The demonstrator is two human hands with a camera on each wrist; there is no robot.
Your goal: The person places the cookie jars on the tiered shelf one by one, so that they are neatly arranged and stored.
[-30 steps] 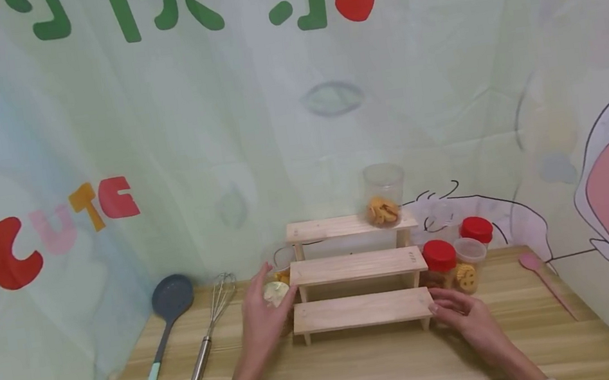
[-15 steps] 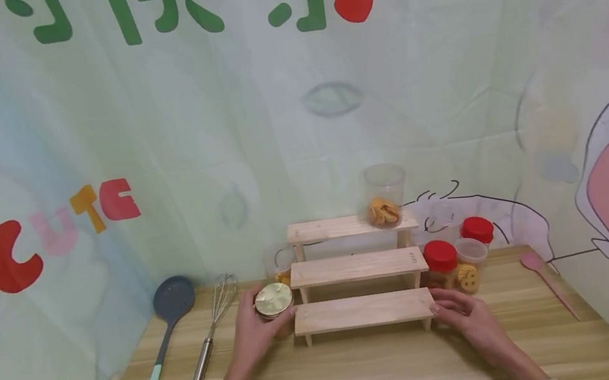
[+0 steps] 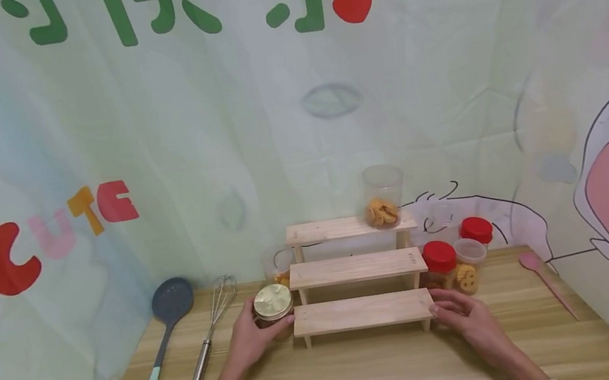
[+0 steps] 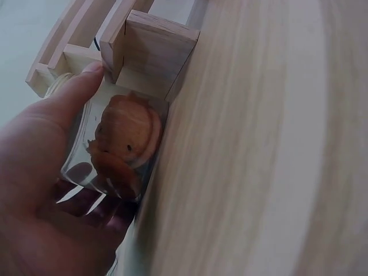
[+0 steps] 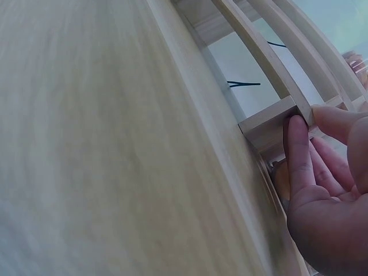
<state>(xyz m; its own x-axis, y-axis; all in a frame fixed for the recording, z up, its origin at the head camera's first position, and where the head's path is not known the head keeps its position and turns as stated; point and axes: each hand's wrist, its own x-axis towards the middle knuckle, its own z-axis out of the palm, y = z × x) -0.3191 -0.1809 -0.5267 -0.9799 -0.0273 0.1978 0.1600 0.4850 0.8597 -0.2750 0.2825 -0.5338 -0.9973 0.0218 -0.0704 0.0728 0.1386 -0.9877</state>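
My left hand [image 3: 251, 335] is wrapped around a clear jar [image 4: 83, 129] with a gold lid [image 3: 273, 301], just left of a three-step wooden rack [image 3: 362, 311]. Brown cookies [image 4: 127, 129] show through the jar's wall, and its base is at the tabletop. My left thumb reaches along the jar's near side towards the rack's lowest step. At the opposite end, my right hand [image 3: 465, 317] pinches the corner of that step. In the right wrist view, the thumb lies on the step's edge, with a finger [image 5: 298, 152] underneath.
An open jar of cookies [image 3: 382, 211] stands on the top step. Red-lidded jars [image 3: 439, 255] and an open cookie jar [image 3: 468, 274] stand right of the rack. Another clear jar [image 3: 280, 265] is behind my left hand. A skimmer [image 3: 167, 332], whisk [image 3: 209, 343] and pink spoon [image 3: 545, 283] lie outward.
My left hand has brought the gold-lidded jar from beside the middle step towards me and slightly left, down beside the lowest step. My right hand and the rack have stayed put.
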